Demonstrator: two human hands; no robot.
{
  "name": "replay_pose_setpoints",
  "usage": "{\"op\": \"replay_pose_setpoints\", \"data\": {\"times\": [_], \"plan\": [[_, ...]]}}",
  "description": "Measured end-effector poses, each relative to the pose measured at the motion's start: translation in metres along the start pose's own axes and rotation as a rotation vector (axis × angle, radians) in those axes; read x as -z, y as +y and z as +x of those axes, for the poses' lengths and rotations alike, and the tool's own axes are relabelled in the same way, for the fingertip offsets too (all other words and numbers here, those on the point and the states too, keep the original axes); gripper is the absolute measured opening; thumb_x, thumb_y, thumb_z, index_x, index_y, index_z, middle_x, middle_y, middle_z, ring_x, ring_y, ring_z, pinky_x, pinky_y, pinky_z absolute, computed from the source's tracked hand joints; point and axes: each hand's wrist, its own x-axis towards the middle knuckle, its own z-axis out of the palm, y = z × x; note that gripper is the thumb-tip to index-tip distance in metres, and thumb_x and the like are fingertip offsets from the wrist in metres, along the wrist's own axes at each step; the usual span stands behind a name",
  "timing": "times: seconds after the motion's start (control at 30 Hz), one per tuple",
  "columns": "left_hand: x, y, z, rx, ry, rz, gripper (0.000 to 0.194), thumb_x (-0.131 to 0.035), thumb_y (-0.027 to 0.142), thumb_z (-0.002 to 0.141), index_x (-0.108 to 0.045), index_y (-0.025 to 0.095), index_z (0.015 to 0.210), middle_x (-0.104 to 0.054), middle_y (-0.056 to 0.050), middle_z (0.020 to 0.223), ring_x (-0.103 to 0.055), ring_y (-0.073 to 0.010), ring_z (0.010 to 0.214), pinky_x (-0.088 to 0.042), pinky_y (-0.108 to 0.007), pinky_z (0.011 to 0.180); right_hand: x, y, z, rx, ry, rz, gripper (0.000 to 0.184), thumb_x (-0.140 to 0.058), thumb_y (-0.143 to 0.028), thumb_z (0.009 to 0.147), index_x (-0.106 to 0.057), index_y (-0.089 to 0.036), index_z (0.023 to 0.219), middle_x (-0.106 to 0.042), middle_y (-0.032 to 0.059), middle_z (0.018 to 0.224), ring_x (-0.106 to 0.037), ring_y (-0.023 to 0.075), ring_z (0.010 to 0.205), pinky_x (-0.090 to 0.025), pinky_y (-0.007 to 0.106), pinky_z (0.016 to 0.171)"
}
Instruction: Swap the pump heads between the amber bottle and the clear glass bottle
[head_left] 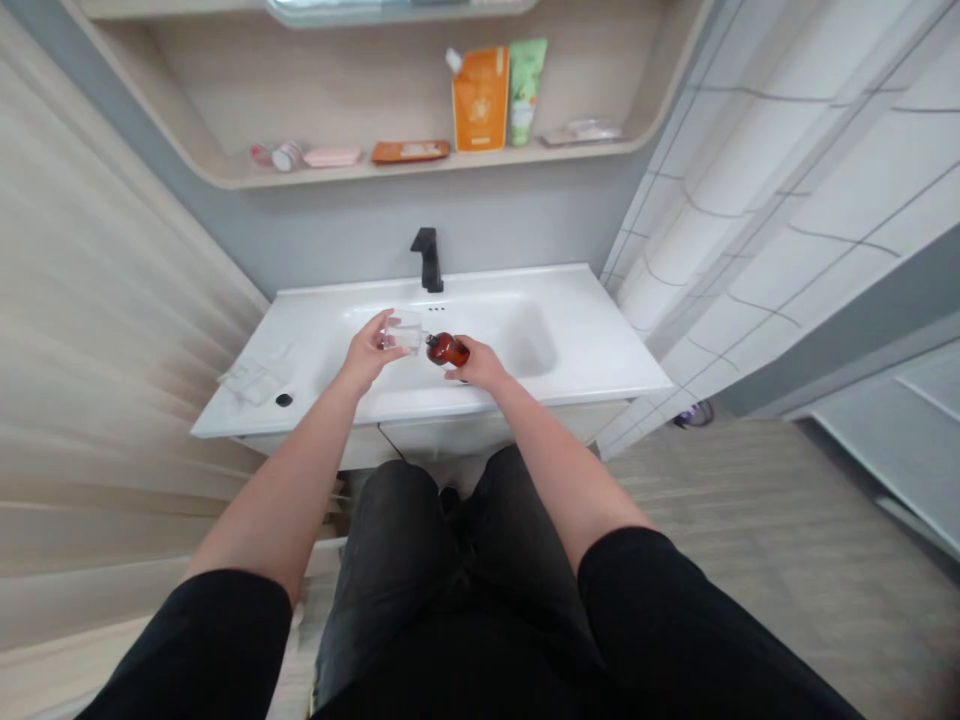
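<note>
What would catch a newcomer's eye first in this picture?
Probably the amber bottle in the right hand, tilted with its neck toward the clear cup that the left hand holds over the white sink. Next, perhaps, the bright orange pouch standing on the shelf above, beside a green tube.

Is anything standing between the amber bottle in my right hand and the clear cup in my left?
Nothing visible: the amber bottle points toward the clear cup over the washbasin, and the black faucet stands behind, off that path.
</note>
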Motion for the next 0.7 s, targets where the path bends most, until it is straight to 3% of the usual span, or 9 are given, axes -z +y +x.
{"op": "replay_pose_setpoints", "data": {"times": [0.4, 0.7], "plan": [[0.0, 0.024, 0.015, 0.005, -0.051, 0.068, 0.104, -0.108, 0.021, 0.047, -0.077, 0.028, 0.145, -0.073, -0.007, 0.133, -0.057, -0.0103, 0.077, -0.058, -0.033, 0.079, 0.005, -0.008, -0.004, -0.004, 0.023, 0.018, 0.09, -0.105, -0.035, 0.067, -0.07, -0.023, 0.148, -0.082, 0.009, 0.134, -0.079, 0.0319, 0.122, -0.059, 0.044, 0.114], [-0.015, 0.057, 0.021, 0.049, -0.052, 0.158, 0.108, -0.107, 0.027, 0.042, -0.076, 0.023, 0.146, -0.074, -0.009, 0.131, -0.048, -0.0063, 0.07, -0.049, -0.027, 0.07, 0.004, -0.007, -0.004, -0.002, 0.071, 0.041, 0.088, -0.106, -0.038, 0.067, -0.07, -0.023, 0.146, -0.084, 0.0099, 0.131, -0.08, 0.0338, 0.12, -0.061, 0.047, 0.111]]}}
